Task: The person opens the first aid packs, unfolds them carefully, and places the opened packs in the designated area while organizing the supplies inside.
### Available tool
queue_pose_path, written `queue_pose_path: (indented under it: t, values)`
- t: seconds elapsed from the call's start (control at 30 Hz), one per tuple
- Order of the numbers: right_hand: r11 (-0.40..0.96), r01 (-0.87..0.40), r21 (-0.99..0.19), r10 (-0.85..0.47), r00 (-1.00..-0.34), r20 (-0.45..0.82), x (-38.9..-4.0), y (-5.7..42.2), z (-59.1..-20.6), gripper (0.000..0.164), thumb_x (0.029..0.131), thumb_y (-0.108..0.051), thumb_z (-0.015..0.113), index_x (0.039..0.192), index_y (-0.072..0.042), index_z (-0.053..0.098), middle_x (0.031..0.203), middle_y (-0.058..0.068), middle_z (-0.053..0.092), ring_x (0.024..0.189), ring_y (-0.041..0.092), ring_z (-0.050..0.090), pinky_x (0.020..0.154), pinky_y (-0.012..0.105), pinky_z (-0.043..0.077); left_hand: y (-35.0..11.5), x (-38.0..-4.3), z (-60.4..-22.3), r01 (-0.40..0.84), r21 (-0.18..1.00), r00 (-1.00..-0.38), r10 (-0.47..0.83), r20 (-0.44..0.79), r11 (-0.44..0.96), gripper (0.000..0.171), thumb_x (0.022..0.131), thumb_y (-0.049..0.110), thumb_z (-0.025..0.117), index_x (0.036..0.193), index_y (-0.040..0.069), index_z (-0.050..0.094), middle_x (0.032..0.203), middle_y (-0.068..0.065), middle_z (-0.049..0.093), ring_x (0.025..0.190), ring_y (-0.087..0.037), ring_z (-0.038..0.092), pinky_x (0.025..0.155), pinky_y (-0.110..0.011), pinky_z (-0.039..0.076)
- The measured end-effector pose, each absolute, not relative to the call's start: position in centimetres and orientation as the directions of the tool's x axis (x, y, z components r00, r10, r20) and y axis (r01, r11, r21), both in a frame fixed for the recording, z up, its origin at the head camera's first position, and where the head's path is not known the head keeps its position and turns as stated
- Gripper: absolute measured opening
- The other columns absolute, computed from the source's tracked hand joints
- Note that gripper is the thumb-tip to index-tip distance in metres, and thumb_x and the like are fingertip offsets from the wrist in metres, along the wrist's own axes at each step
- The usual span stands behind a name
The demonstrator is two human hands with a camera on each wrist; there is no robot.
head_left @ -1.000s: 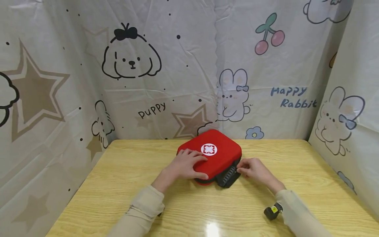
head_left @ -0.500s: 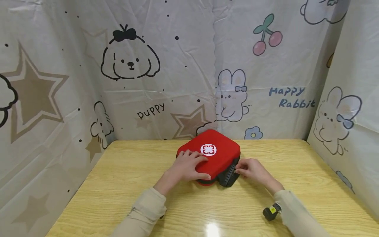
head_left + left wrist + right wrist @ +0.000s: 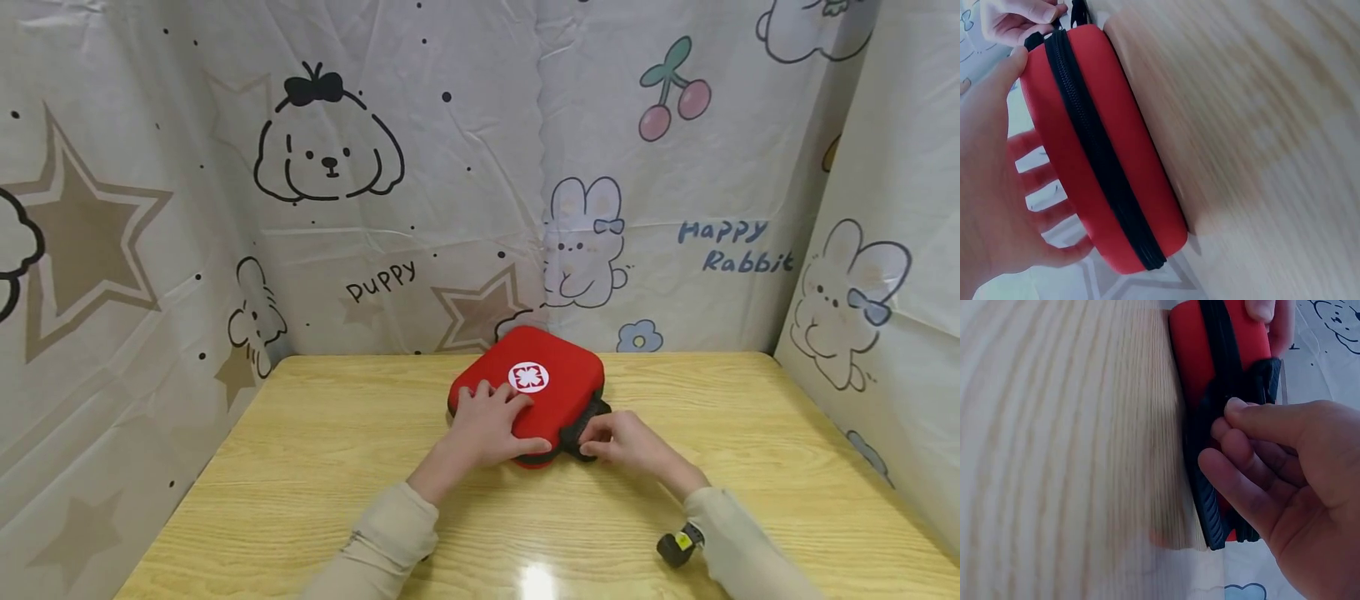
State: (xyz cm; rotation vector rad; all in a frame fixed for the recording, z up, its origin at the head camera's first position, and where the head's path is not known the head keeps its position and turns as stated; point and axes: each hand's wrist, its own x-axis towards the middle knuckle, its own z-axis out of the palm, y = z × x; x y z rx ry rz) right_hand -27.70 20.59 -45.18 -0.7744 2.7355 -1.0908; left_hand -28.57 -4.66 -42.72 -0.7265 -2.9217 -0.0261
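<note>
A light yellow wooden table (image 3: 315, 433) with clear grain stands in the middle. Behind the table and at both of its sides hangs a pale grey printed curtain (image 3: 465, 167), a little wrinkled. The curtain shows a black-outlined puppy drawing (image 3: 328, 137), brown stars, pink cherries, rabbits and the words "Happy Rabbit". A bright spot of lamp light (image 3: 537, 580) shines on the table's near edge.

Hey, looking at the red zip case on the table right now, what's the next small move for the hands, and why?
Probably draw the zip pull along the black zipper. The left hand lies flat on the red hard-shell first-aid case, steadying it, while the right hand pinches at the corner by the black ribbed handle, and the zipper looks closed.
</note>
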Motion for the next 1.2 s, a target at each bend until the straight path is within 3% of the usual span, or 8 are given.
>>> queue_pose_path:
  t: [0.57,0.7,0.87,1.03,1.2]
  values:
    - [0.6,-0.468,-0.649,-0.564,-0.823,0.071,-26.7,20.5,-44.9,0.004,0.085,-0.014,0.068,0.088,-0.014,0.071,0.079,-0.006,0.067,0.064,0.004,0.054,0.059,0.022,0.048,-2.0,-27.3,-42.7,0.365,-0.091,-0.919,0.374,0.128,0.927,0.084,0.071,0.087,0.034,0.13,0.028,0.049,0.131,-0.005,0.049,0.117,-0.033,0.041,0.093,-0.059,0.034]
    - [0.615,-0.477,-0.628,-0.557,-0.826,0.083,-26.5,21.3,-45.1,0.007,0.085,-0.012,0.067,0.088,-0.018,0.07,0.08,-0.009,0.067,0.067,0.004,0.053,0.061,0.022,0.046,-3.5,-27.4,-42.2,0.471,-0.074,-0.872,0.476,0.113,0.879,0.077,0.074,0.083,0.038,0.127,0.029,0.053,0.128,-0.003,0.049,0.117,-0.027,0.041,0.094,-0.051,0.035]
    - [0.626,-0.479,-0.616,-0.535,-0.838,0.109,-26.6,22.7,-45.3,0.005,0.086,-0.012,0.067,0.087,-0.015,0.07,0.076,-0.005,0.065,0.063,0.003,0.052,0.058,0.022,0.046,-7.1,-28.6,-41.7,0.614,0.011,-0.785,0.609,0.113,0.789,0.06,0.078,0.071,0.052,0.122,0.03,0.058,0.126,0.004,0.049,0.115,-0.019,0.043,0.097,-0.043,0.036]
    - [0.643,-0.456,-0.615,-0.495,-0.861,0.12,-26.8,23.7,-45.2,0.004,0.086,-0.012,0.066,0.087,-0.013,0.07,0.073,-0.002,0.064,0.058,0.003,0.051,0.053,0.022,0.046,-9.5,-29.8,-41.4,0.668,0.108,-0.743,0.665,0.069,0.736,0.059,0.076,0.062,0.064,0.124,0.029,0.057,0.134,0.004,0.047,0.124,-0.017,0.041,0.103,-0.039,0.035]
    - [0.645,-0.463,-0.608,-0.504,-0.856,0.117,-26.7,24.0,-44.9,0.005,0.086,-0.011,0.066,0.087,-0.013,0.07,0.075,-0.003,0.065,0.06,0.003,0.052,0.054,0.022,0.046,-9.6,-29.9,-41.5,0.686,0.085,-0.727,0.68,0.096,0.722,0.057,0.077,0.06,0.064,0.123,0.027,0.059,0.133,0.001,0.051,0.121,-0.018,0.045,0.101,-0.036,0.039]
